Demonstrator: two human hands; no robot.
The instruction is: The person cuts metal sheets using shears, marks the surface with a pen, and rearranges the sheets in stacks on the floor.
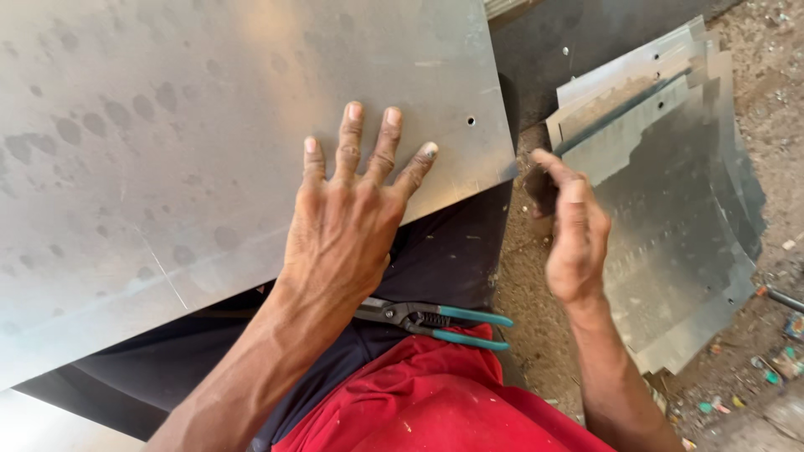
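Pressing flat with fingers spread, the left hand (347,222) holds down the metal sheet (209,125); the right hand (574,234) pinches a small dark piece (540,191) near its sharp corner, which could cut skin if the sheet slips

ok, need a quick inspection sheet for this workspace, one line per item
Surface: large metal sheet, stained, small hole near its right edge.
Job's things: tin snips with teal handles, lying on the lap.
Clutter: stack of cut metal pieces on the dirt ground; small debris.
Grippers: left hand flat on sheet, fingers spread; right hand blurred at the sheet's corner, grip unclear.
Cables: nothing seen.
Surroundings: outdoor dirt floor.
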